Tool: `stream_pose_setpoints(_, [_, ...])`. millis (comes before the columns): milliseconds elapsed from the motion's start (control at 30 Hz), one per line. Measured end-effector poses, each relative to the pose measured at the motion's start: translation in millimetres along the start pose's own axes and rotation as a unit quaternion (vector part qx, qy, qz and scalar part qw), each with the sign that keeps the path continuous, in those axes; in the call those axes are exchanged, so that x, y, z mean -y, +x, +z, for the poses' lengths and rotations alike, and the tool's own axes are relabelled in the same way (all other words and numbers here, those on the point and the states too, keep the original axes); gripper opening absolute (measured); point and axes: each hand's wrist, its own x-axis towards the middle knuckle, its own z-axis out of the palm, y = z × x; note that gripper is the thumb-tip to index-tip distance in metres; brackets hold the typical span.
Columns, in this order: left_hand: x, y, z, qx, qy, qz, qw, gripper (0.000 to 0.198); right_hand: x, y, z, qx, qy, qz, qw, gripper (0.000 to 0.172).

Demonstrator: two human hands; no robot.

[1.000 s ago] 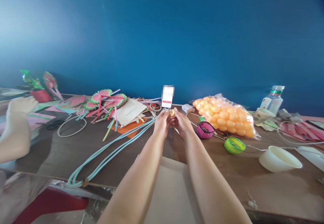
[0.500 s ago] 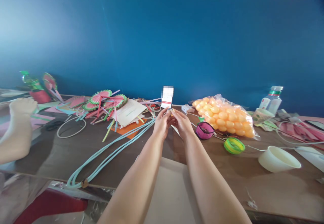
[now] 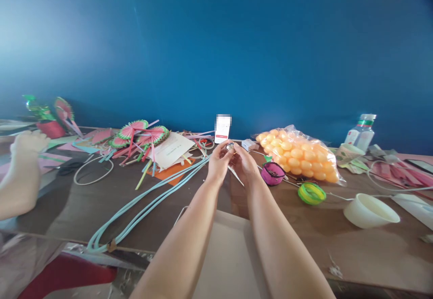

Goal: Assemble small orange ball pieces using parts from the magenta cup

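Note:
My left hand (image 3: pixel 218 163) and my right hand (image 3: pixel 244 164) meet over the brown table (image 3: pixel 355 249), fingertips pinched together on a small roundish object (image 3: pixel 230 147) that is too small to name. A thin pale strip runs down from the hands toward the table. Just behind the hands stands a small white card (image 3: pixel 223 130). A pink cup (image 3: pixel 273 173) sits right of my right hand, and long light-blue cords (image 3: pixel 149 204) lie left of my left hand.
A bag of orange balls (image 3: pixel 299 154), a green ring (image 3: pixel 311 193), a white bowl (image 3: pixel 370 210) and a bottle (image 3: pixel 361 133) lie on the right. Pink-green paper fans (image 3: pixel 142 133) and strips lie on the left. Another person's hand (image 3: pixel 27 143) rests far left. A blue wall stands behind.
The small yellowish piece seen between my fingertips earlier now shows as a darker roundish bit. My hands have turned slightly and stayed in place.

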Motion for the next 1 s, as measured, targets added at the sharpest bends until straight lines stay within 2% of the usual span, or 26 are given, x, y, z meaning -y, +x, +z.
stream_pose_setpoints(233, [-4.4, -2.5, 1.8, -0.010, 0.060, 0.026, 0.998, 0.037, -0.4, 1.4, -0.8, -0.016, 0.021, -0.007, 1.000, 0.038])
stream_pose_setpoints(567, [-8.4, -5.2, 4.4, 0.012, 0.059, 0.040, 0.997, 0.036, 4.0, -0.4, 1.2, 0.004, 0.036, 0.005, 0.999, 0.051])
stream_pose_setpoints(767, [1.2, -1.8, -0.5, 0.050, 0.104, 0.073, 0.991, 0.039, 2.0, 1.6, 0.3, 0.024, 0.087, -0.018, 0.996, 0.030])
stream_pose_setpoints(1000, [4.3, -1.9, -1.4, 0.054, 0.151, 0.110, 0.981, 0.036, -0.5, 5.1, -2.3, 0.019, 0.096, -0.024, 0.995, 0.028])
